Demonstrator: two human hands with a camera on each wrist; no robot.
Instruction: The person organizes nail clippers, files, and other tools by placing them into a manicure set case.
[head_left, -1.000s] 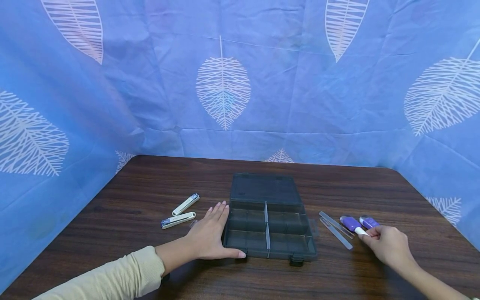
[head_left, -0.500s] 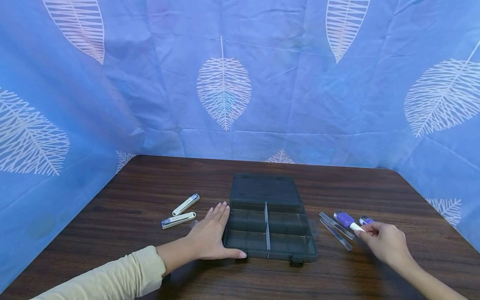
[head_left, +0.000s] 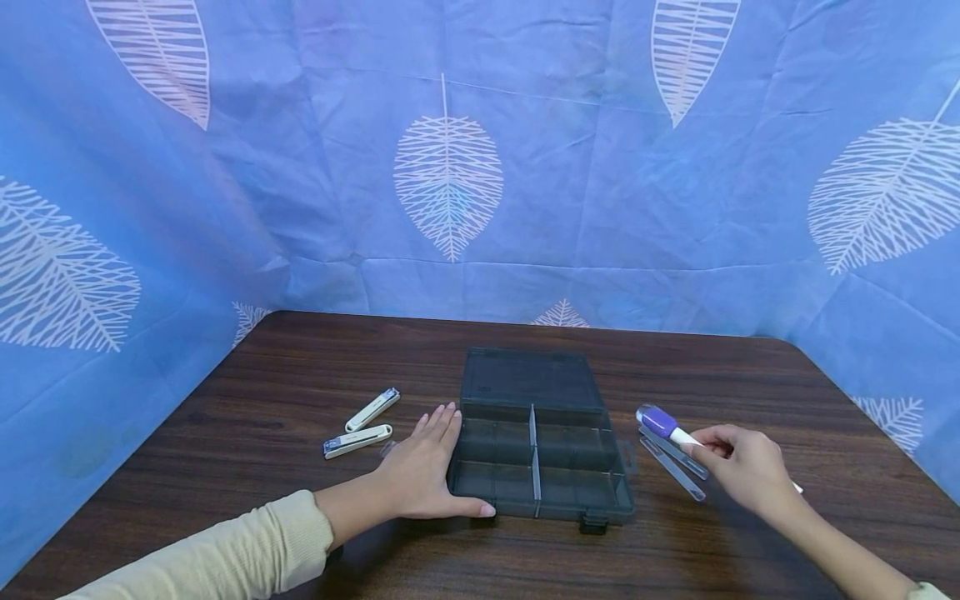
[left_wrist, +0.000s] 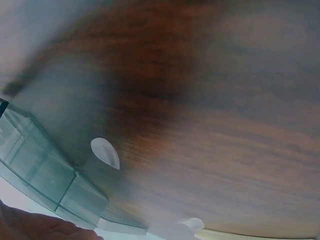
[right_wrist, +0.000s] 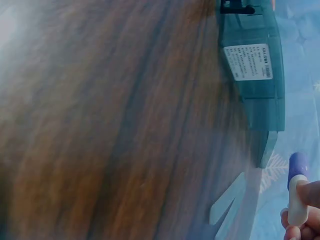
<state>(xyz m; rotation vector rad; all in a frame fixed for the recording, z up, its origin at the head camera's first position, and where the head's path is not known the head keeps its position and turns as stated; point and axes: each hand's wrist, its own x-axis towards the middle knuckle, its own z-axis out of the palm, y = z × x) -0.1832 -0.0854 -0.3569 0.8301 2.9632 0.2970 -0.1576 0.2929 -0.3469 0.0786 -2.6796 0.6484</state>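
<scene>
My right hand (head_left: 750,467) pinches the white cap of a purple nail polish bottle (head_left: 656,421), held tilted over two clear nail files (head_left: 672,468). In the right wrist view, thumb and fingers grip the same nail polish bottle (right_wrist: 298,165) by its cap. Behind that hand, a second bottle is mostly hidden, with only its white tip (head_left: 798,487) showing. My left hand (head_left: 420,473) lies with straight fingers along the left side of a dark translucent compartment box (head_left: 577,507), thumb at its front edge. The box's lid (head_left: 528,377) is folded back; its compartments hold nothing.
Two white nail clippers (head_left: 372,408) lie left of the box. A small clear piece (head_left: 387,448) peeks out beside the left hand. A black latch (head_left: 592,523) hangs at the box's front. A blue leaf-patterned cloth (head_left: 525,167) hangs behind the dark wood table (head_left: 375,342).
My right hand has lifted the nail polish bottle and moved it left, over the nail files. The second bottle has become covered by the hand. My left hand stays at the box.
</scene>
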